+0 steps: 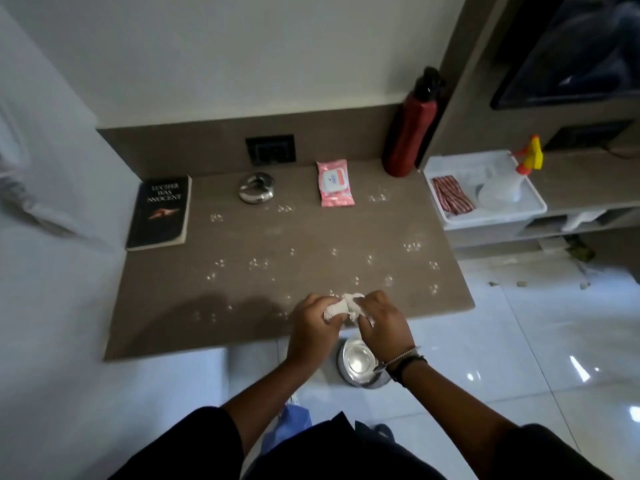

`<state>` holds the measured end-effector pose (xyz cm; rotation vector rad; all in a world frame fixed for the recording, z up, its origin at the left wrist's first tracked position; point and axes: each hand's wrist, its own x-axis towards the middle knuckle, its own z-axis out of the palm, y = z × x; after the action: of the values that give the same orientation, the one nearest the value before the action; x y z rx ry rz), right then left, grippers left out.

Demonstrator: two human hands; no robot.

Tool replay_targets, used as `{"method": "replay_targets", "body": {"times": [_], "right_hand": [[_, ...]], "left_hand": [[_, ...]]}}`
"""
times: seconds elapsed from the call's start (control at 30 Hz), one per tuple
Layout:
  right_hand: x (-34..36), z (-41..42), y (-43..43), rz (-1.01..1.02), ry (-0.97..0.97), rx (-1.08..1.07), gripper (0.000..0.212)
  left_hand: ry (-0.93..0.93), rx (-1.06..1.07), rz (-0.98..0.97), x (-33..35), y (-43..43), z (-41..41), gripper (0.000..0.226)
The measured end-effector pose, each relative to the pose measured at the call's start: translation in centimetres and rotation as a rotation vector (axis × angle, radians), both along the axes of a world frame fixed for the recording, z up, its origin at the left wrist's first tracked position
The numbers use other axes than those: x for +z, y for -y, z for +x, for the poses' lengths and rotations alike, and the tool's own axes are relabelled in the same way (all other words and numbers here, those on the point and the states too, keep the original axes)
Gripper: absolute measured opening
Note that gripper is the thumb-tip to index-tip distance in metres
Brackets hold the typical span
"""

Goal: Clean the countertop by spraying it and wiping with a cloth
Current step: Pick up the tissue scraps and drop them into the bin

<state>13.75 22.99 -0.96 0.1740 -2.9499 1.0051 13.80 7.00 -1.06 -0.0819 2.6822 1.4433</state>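
Observation:
The brown countertop (277,233) carries several small clusters of white droplets or specks across its middle and front. Above its front edge, my left hand (313,329) and my right hand (382,325) are both closed on a crumpled white cloth (346,306), which is bunched between them. A clear spray bottle with a yellow and red trigger head (519,173) lies in a white tray (498,218) to the right of the countertop, well away from both hands.
On the countertop's back part lie a black book (159,213), a shiny metal lid (256,188), a pink wipes packet (334,183) and a tall red bottle (410,129). A steel bin (360,367) stands on the glossy floor below my hands. Shelves stand at right.

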Motion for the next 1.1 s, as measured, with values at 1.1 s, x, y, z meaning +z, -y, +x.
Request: {"method": "replay_targets", "body": {"times": [1.1], "right_hand": [[-32.0,4.5,-10.5,-0.206,0.83,-0.618,0.043]], "left_hand": [[0.723,0.151,0.136,-32.4,-11.9,3.9,0.047]]}}
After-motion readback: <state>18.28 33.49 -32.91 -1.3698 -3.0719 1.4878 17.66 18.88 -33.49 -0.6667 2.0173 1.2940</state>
